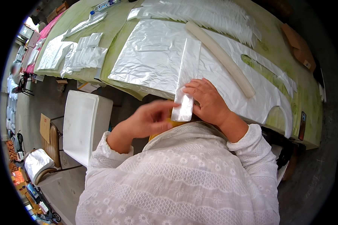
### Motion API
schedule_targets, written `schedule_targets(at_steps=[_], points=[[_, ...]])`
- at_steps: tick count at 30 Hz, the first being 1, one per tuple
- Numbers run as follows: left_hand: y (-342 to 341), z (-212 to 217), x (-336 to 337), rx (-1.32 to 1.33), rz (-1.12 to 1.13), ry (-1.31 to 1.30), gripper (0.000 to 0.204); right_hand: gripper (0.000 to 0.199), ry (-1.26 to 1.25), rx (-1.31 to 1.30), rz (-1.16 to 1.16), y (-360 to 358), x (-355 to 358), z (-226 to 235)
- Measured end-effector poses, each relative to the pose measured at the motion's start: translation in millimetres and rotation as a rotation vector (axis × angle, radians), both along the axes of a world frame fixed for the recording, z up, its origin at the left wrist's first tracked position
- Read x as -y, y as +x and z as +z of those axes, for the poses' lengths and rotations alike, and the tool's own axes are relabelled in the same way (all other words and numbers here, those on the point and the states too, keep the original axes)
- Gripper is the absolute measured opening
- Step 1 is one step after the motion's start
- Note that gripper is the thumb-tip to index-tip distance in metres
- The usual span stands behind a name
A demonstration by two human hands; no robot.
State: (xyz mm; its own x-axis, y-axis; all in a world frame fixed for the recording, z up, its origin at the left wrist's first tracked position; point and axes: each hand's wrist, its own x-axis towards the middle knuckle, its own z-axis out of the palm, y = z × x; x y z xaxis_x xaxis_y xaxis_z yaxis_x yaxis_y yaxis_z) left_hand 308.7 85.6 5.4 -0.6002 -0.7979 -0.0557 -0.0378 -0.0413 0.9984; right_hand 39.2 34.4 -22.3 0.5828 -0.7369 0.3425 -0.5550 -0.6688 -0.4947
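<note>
A long, narrow folded plastic bag (187, 67), white and shiny, lies across the near table edge with its lower end hanging toward me. My right hand (208, 99) grips its right side, fingertips on top and thumb low by the edge. To the left of that lower end, my left hand (150, 118) is slightly blurred, with its index finger stretched toward the bag and its thumb apart. Beneath the folded bag spreads a large flat stack of white plastic bags (146, 56), with looped handles at the right.
A pale rod (221, 60) lies diagonally across the stack. Rows of folded bags (210, 15) sit at the back, and smaller bundles (87, 52) at left. A phone (302, 125) rests near the right edge. A white foam box (84, 123) and a chair (50, 146) stand at left.
</note>
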Motion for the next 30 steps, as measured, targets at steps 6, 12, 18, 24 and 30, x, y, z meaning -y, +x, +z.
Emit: schedule_targets(at_steps=[6, 12, 18, 24, 30], points=[[-26, 2, 63, 0.556, 0.126, -1.004, 0.057, 0.02, 0.024, 0.178, 0.013, 0, 8, 1], [-41, -3, 89, 0.661, 0.141, -0.519, 0.057, 0.018, 0.46, 0.384, -0.305, 7, 25, 13], [-57, -8, 102, 0.624, 0.34, -0.338, 0.077, 0.027, 0.694, 0.601, -0.5, 17, 80, -10], [-55, -15, 103, 0.678, 0.354, -0.385, 0.077, 0.028, 0.723, 0.427, -0.584, 22, 83, 9], [-59, -4, 107, 0.846, 0.286, -0.555, 0.07, 0.027, 0.832, 0.357, -0.629, 23, 82, 24]])
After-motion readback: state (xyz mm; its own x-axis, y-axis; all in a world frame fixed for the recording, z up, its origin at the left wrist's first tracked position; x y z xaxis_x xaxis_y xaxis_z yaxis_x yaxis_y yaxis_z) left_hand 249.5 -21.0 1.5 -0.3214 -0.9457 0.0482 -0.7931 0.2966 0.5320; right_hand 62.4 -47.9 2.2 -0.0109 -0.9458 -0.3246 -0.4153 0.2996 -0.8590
